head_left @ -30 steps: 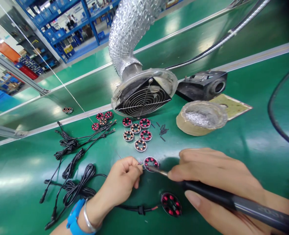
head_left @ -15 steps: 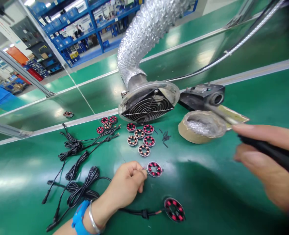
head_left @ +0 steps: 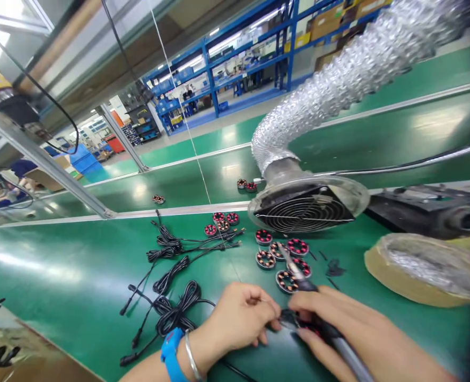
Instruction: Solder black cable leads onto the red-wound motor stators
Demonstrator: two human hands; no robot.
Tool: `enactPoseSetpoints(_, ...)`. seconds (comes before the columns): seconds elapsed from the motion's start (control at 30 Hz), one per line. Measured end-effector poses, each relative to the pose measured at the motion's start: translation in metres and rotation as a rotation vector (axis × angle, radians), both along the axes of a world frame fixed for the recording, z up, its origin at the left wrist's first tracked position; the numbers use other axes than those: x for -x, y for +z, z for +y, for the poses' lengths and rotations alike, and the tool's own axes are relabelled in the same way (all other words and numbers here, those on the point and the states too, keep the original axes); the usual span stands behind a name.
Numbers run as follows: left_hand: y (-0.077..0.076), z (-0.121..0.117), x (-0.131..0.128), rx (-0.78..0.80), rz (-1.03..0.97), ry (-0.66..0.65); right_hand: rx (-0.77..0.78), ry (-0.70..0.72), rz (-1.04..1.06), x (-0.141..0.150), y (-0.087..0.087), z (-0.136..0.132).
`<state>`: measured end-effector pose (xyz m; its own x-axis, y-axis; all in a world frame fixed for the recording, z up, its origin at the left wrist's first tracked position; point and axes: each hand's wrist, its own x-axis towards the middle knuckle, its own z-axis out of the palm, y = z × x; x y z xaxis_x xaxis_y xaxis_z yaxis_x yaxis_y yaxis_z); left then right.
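Note:
My left hand [head_left: 241,313], wearing a blue band and a metal bangle, is closed in a pinch on a thin wire beside a ring-shaped motor stator [head_left: 288,319]. My right hand [head_left: 354,329] grips a soldering iron [head_left: 344,347], its metal tip pointing up and away over the other stators. The right fingertips are at the near stator and hide much of it; whether they hold it too, I cannot tell. Just beyond lie several stators with red or copper windings, one of them a copper-wound stator [head_left: 266,259]. Coiled black cables [head_left: 175,313] lie left of my hands.
A fume extractor hood [head_left: 306,212] on a silver flexible duct [head_left: 338,79] stands behind the stators. To the right are a round tub with foil-like filling [head_left: 421,270] and a black metal fixture [head_left: 437,212]. Small black tubes [head_left: 334,268] lie nearby. A cardboard box [head_left: 28,345] is at lower left.
My right hand has come from the tub at the right to the stator by my left hand, bringing the soldering iron. The view has swung, so the bench things appear further right.

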<state>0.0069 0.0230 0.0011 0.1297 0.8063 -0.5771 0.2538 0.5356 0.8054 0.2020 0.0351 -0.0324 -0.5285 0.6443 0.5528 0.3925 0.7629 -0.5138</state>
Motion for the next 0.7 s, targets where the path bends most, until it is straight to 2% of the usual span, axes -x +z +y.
enactPoseSetpoints(0.07, 0.001, 0.0, 0.002, -0.029, 0.036, -0.011, 0.035, 0.065, -0.02, 0.013, 0.007, 0.002)
enactPoseSetpoints(0.13, 0.0, -0.001, 0.003, -0.055, 0.056, -0.03, 0.075, 0.049, 0.002, 0.016, 0.008, 0.004)
enactPoseSetpoints(0.27, 0.0, -0.002, 0.004, -0.089, 0.05, -0.082, 0.125, 0.013, 0.064, 0.01, 0.004, 0.004)
enactPoseSetpoints(0.5, -0.003, -0.001, 0.001, -0.099, -0.01, -0.054, 0.189, 0.046, 0.122, 0.005, 0.005, 0.005)
enactPoseSetpoints(0.7, -0.003, -0.002, -0.001, -0.125, 0.028, -0.085, 0.203, 0.097, 0.12, 0.003, 0.007, 0.005)
